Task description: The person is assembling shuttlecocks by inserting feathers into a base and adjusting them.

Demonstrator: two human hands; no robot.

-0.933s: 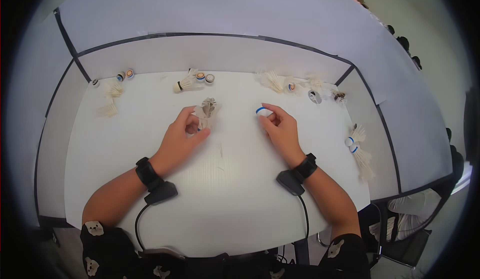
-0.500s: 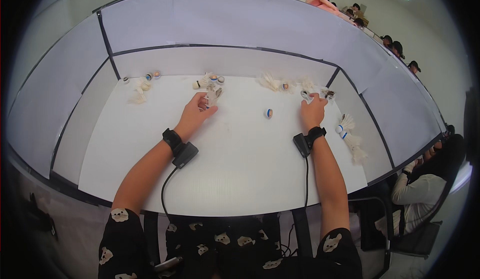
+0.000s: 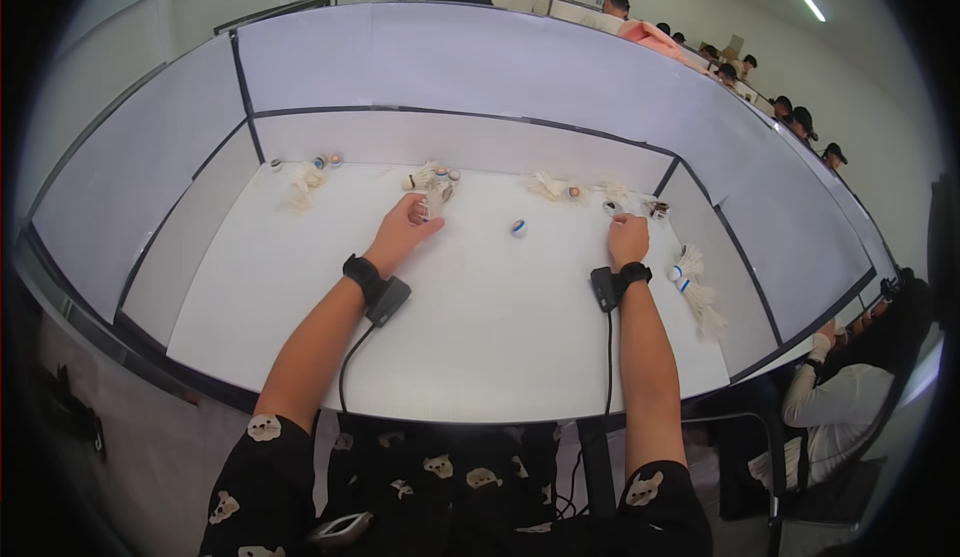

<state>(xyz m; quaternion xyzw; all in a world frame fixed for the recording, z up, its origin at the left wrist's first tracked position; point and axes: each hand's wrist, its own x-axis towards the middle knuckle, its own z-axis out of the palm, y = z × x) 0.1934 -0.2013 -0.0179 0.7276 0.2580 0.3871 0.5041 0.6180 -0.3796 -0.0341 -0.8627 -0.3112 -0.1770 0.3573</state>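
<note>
My left hand (image 3: 403,231) is curled at the back of the white tabletop, fingers and thumb around the near part of a greyish feather shuttlecock (image 3: 437,203). Its lower end is partly hidden by the fingers. Across the table, my right hand (image 3: 629,241) has its fingers bent down and close together; whatever lies under the fingertips is hidden. A small dark-and-white piece (image 3: 612,208) sits just beyond those fingertips. Between the hands, a short round shuttlecock head (image 3: 518,228) with a blue band and an orange spot lies on the table.
Behind my left hand lie a shuttlecock (image 3: 418,178) and round heads (image 3: 447,174). Feathers (image 3: 301,189) are at far left, more feathers (image 3: 546,185) at the back. Two blue-banded shuttlecocks (image 3: 698,300) lie at right. Pale partition walls (image 3: 450,137) enclose the table; a person (image 3: 850,397) sits beyond.
The view has shifted, so the table sits lower. The loose round head between the hands has moved left. My right fingers have drawn closer together; my left hand stays at its shuttlecock.
</note>
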